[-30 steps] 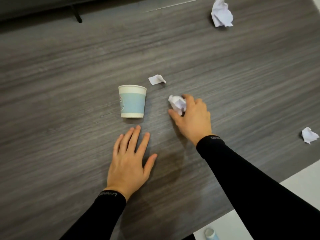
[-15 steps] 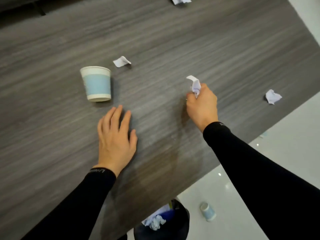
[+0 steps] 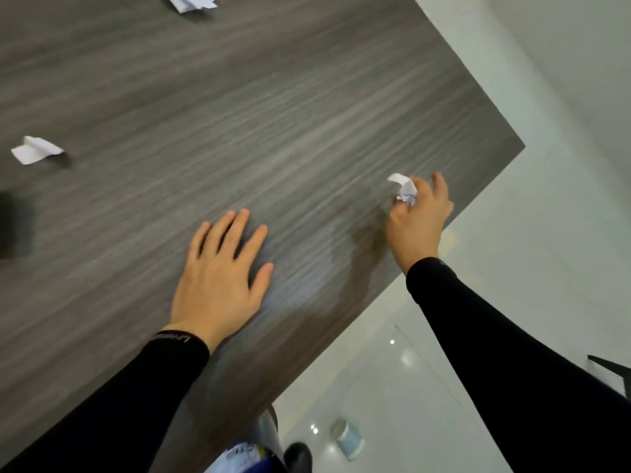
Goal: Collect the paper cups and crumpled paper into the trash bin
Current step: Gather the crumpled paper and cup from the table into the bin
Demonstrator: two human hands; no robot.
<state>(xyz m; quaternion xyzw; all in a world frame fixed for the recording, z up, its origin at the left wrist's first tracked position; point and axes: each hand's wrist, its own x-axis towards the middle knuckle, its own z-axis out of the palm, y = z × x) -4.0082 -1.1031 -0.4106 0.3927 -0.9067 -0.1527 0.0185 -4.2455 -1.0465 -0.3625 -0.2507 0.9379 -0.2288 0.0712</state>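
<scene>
My right hand (image 3: 418,220) grips a small crumpled paper (image 3: 405,190) above the table's right edge. My left hand (image 3: 222,278) lies flat with fingers spread on the dark wood table (image 3: 273,97). A folded paper scrap (image 3: 36,154) rests on the table at far left, and a bigger crumpled paper (image 3: 191,1) lies at the top edge. A paper cup (image 3: 348,443) lies on the white floor below the table. The trash bin (image 3: 259,452) shows at the bottom edge, partly hidden by the table, with paper inside.
The table's corner (image 3: 522,146) points right, with white tiled floor (image 3: 478,302) beyond it. A dark shape (image 3: 13,227) sits at the left edge, blurred. A black object (image 3: 611,368) pokes in at far right.
The view has swung right. My right hand has carried the crumpled paper toward the table's right edge. The upright cup on the table has slid out of view at the left.
</scene>
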